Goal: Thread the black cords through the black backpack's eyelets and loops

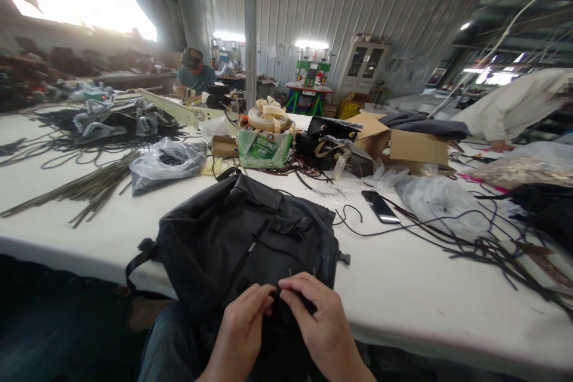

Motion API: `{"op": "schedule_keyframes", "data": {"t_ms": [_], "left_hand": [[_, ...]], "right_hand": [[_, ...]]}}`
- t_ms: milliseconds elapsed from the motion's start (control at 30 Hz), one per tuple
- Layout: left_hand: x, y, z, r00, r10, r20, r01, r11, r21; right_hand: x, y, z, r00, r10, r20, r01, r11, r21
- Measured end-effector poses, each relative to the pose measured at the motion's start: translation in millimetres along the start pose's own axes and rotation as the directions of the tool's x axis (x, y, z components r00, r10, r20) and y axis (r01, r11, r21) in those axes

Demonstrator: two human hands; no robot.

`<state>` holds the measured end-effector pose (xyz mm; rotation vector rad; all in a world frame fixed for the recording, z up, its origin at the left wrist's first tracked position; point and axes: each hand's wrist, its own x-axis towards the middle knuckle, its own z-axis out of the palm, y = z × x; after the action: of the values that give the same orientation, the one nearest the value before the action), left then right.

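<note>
A black backpack [206, 227] lies on the white table and hangs over its front edge towards my lap. Over its near part, my left hand [250, 313] is closed, thumb and fingers pinched together. Close beside it on the right, my right hand [313, 304] also pinches, its fingertips almost meeting those of the left. What sits between the fingertips is too small and dark to make out. A zip with a light pull [252, 246] runs across the bag's front. A strap with a buckle [344, 258] sticks out at the bag's right side.
On the white table [416, 292] lie a phone [380, 207], black cords [487, 250], a plastic bag [168, 161], olive strips [89, 188], a green box of webbing rolls [264, 146] and a cardboard box [416, 149]. A person [194, 71] sits at the back left; a pale sleeve [514, 101] reaches in from the right.
</note>
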<state>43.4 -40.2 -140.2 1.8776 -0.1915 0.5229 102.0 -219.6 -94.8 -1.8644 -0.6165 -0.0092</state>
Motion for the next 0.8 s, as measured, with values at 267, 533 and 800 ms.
{"op": "schedule_keyframes", "data": {"t_ms": [267, 533, 800], "left_hand": [[-1, -3, 1.5, 1.000, 0.015, -0.013, -0.016, 1.000, -0.022], [-3, -5, 0.6, 1.000, 0.001, 0.016, 0.000, 0.999, -0.036], [-7, -11, 1.2, 0.998, 0.023, 0.051, -0.021, 0.999, -0.027]], "right_hand": [[5, -9, 0, 0.998, 0.052, 0.040, -0.051, 0.999, -0.017], [12, -15, -4, 0.993, 0.066, 0.101, -0.064, 0.998, -0.021], [23, -16, -7, 0.942, 0.282, 0.183, -0.282, 0.959, -0.025]]}}
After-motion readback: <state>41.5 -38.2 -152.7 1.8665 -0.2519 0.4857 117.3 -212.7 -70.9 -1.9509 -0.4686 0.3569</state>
